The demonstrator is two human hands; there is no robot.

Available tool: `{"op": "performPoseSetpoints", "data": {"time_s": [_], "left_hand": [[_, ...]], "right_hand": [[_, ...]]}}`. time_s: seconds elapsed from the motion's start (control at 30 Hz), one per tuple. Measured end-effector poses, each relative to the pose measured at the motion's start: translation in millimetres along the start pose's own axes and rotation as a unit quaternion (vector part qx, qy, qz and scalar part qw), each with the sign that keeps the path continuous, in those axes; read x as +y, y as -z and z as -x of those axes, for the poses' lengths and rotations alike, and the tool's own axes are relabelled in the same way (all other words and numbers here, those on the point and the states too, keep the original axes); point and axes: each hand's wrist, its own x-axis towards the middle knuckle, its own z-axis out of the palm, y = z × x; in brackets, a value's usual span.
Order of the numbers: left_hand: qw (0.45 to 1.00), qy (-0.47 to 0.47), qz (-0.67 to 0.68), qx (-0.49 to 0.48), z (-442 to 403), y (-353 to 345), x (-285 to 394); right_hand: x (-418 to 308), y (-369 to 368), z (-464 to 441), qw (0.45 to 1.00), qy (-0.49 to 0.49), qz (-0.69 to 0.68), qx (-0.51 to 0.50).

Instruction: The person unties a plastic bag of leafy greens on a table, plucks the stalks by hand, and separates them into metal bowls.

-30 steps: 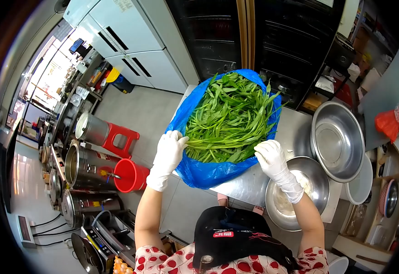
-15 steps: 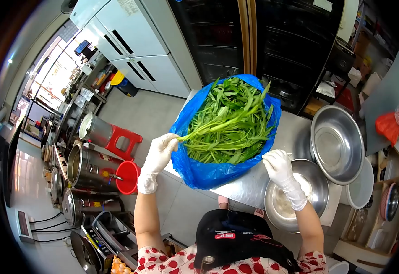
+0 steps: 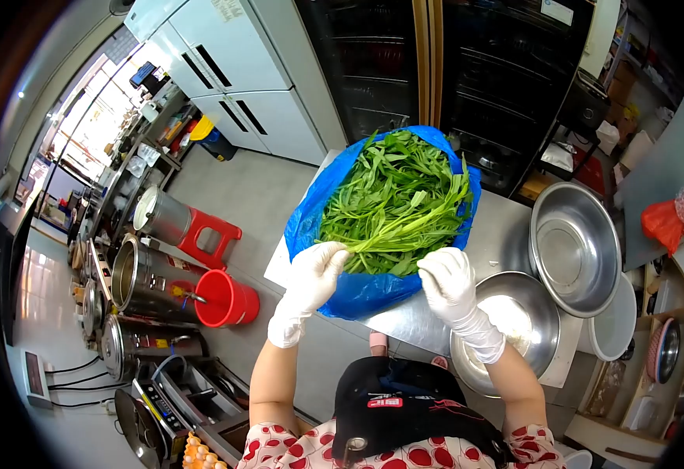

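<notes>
A blue plastic bag (image 3: 303, 215) stands wide at the top on the steel table, heaped with water spinach (image 3: 404, 176), long-stemmed with narrow leaves. My left hand (image 3: 316, 273), in a white glove, is closed on the stem ends of a water spinach bunch (image 3: 389, 234) at the near left of the bag. The bunch's leafy tops lie across the heap toward the right. My right hand (image 3: 449, 285), gloved too, is over the bag's near right edge with its fingertips pinched together; whatever is between them is too small to make out.
On the table (image 3: 498, 223), a steel basin (image 3: 506, 375) sits below my right forearm, with another steel basin (image 3: 576, 250) beyond it. A white tub (image 3: 615, 320) is at the right. Red bucket (image 3: 224, 301), red stool (image 3: 210, 234) and steel pots stand on the left.
My left hand has moved right and nearer to me, bringing the stems lower over the bag. My right hand has shifted left toward the bag's near edge.
</notes>
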Motion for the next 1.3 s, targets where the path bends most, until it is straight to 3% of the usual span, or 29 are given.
{"op": "performPoseSetpoints", "data": {"time_s": [0.23, 0.57, 1.07, 1.3], "left_hand": [[0.983, -0.129, -0.077, 0.101, 7.9, -21.8, 13.8], [0.957, -0.209, -0.178, 0.098, 19.2, -41.0, 26.4], [0.960, -0.195, -0.171, 0.108, 41.1, -81.3, 31.8], [0.977, -0.136, -0.093, 0.133, 47.1, -91.1, 38.5]], "right_hand": [[-15.6, -5.5, -15.2, 0.998, -0.006, -0.001, 0.061], [-17.6, -12.0, 11.3, 0.998, -0.046, 0.013, 0.045], [-23.8, -14.3, 33.1, 0.992, 0.023, 0.124, 0.024], [-21.6, -13.9, 34.3, 0.989, 0.050, 0.137, 0.023]]}}
